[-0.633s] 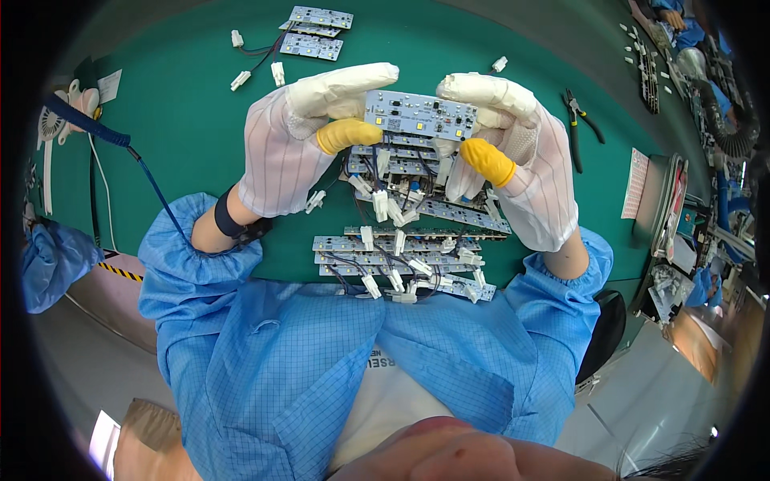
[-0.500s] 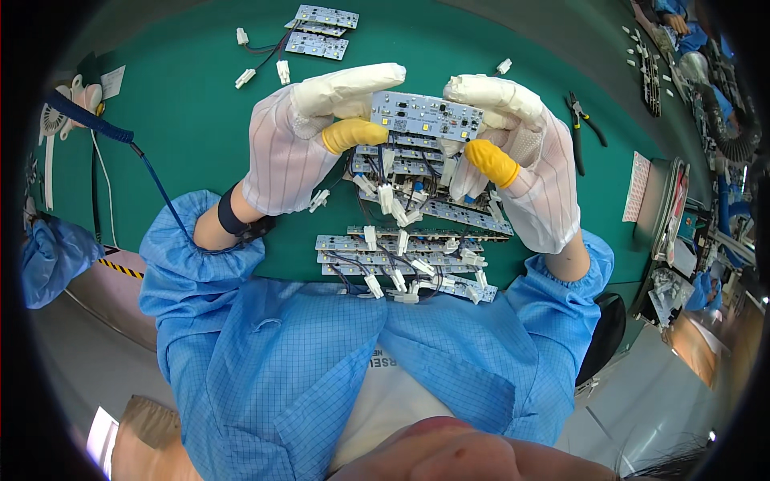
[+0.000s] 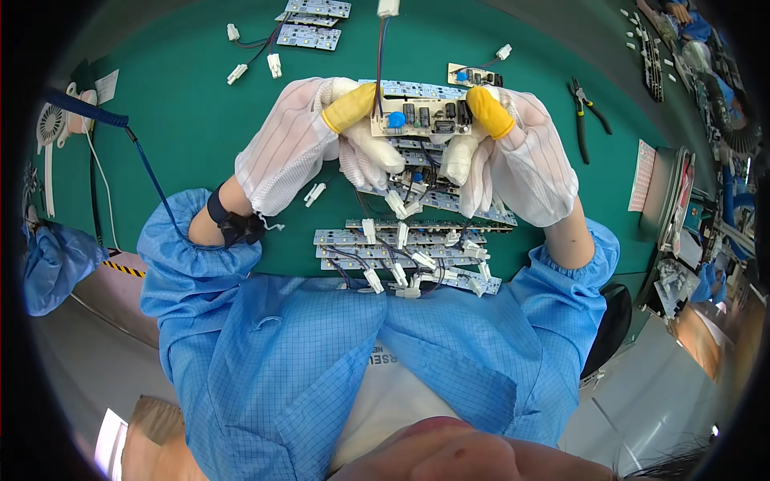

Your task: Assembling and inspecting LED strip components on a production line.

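Observation:
Both my hands wear striped white gloves with yellow covers on the thumbs and white wraps on some fingers. My left hand (image 3: 301, 148) and my right hand (image 3: 533, 152) pinch opposite ends of a small circuit board (image 3: 425, 118). Its component side faces up, showing a blue disc part and several black parts. From its left end, wires run up to a white connector plug (image 3: 388, 8). Beneath my hands lies a pile of wired LED boards (image 3: 473, 210), partly hidden. Closer to my body is another stack of LED boards (image 3: 337, 237) with white plugs.
At the far left lie a few LED boards (image 3: 309, 37) with plugs. Beyond my right hand is a component-side-up board (image 3: 479, 76). Cutting pliers (image 3: 581, 120) rest on the green mat (image 3: 176, 104) at right. A blue coiled cord (image 3: 88, 110) leads to my left wristband.
The board in my hands has turned over, from its LED face to its component face. Its wired plug now sticks up at the far side. The board beyond my right hand has come into view.

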A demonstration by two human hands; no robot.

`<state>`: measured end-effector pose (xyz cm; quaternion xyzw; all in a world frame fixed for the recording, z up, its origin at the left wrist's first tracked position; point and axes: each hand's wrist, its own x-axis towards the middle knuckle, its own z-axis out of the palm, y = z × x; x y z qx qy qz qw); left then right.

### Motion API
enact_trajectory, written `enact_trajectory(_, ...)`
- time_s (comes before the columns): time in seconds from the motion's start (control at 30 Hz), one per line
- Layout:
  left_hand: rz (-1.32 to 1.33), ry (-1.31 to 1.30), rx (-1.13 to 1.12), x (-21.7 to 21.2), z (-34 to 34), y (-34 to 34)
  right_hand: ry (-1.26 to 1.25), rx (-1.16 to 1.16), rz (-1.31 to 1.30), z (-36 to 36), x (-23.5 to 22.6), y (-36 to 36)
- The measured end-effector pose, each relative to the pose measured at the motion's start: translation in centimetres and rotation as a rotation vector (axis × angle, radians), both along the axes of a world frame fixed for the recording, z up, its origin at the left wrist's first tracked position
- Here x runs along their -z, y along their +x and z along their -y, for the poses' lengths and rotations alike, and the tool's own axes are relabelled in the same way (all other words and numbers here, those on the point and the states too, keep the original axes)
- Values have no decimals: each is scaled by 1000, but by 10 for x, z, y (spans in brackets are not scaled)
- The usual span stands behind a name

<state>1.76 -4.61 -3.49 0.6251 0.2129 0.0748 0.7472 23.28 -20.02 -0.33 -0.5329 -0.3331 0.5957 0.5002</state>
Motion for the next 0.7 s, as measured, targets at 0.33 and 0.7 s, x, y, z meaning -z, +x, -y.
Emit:
enact_trajectory(0.33,120,709,-314,-7,-6,17,158,155,176,-9,-25,-17)
enact_trajectory(0.7,-210,1282,-461,23,-110,23,326,-15,1502,-29,3,31)
